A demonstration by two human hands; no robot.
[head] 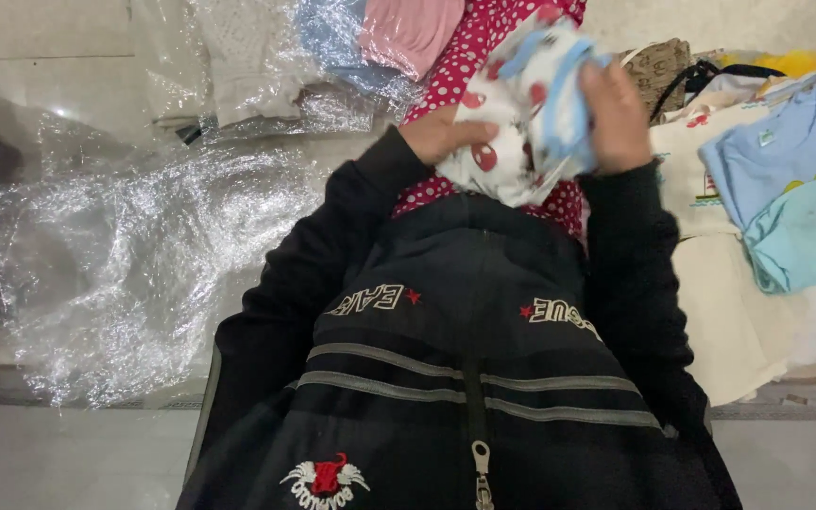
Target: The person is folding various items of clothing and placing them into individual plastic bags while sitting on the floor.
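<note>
Both my hands hold one small garment (526, 113), white with red spots and light blue trim, bunched up above my lap. My left hand (441, 135) grips its lower left side. My right hand (616, 109) clasps its right side, fingers curled over the blue trim. Under the garment lies a red cloth with white dots (460, 61). My black jacket (465, 359) with grey stripes and a zip fills the lower middle of the view.
Crumpled clear plastic wrap (125, 255) covers the floor at left. Bagged pale and pink clothes (285, 66) lie at the top. A stack of light blue, teal and cream shirts (786, 179) sits at right, beside a brown bag (658, 66).
</note>
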